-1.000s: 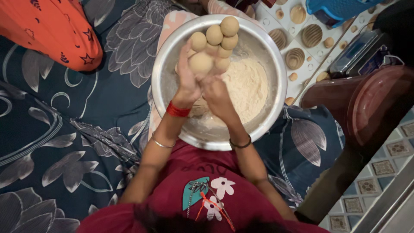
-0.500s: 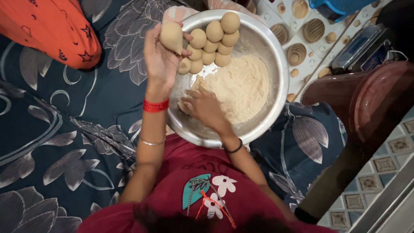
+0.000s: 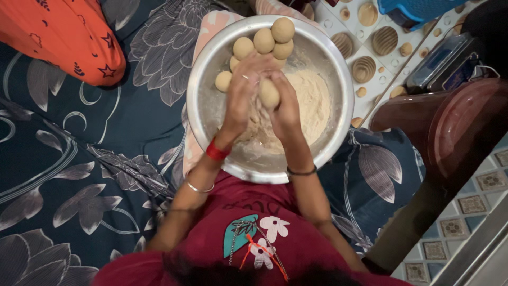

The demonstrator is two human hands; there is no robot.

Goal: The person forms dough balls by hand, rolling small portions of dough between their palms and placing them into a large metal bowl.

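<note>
A wide steel bowl (image 3: 203,63) rests on a dark floral sheet. Inside it are a heap of pale flour (image 3: 315,98) and several smooth dough balls (image 3: 264,41) stacked at the far rim. My left hand (image 3: 242,90), with a red thread band at the wrist, and my right hand (image 3: 288,108), with a dark bangle, meet over the middle of the bowl. Pressed between them is one tan dough ball (image 3: 269,93), which both hands grip. Another ball (image 3: 223,81) lies loose just left of my left hand.
An orange patterned cloth (image 3: 63,37) lies at the top left on the dark blue floral sheet (image 3: 79,175). A maroon plastic container (image 3: 455,127) stands at the right. Behind it are a grey flat device (image 3: 444,61), a blue plastic item (image 3: 418,10) and a tiled floor (image 3: 476,212).
My left hand, which held a dough ball up beside the bowl's left rim, came down over the bowl. My right hand left the flour, and both now close on a ball.
</note>
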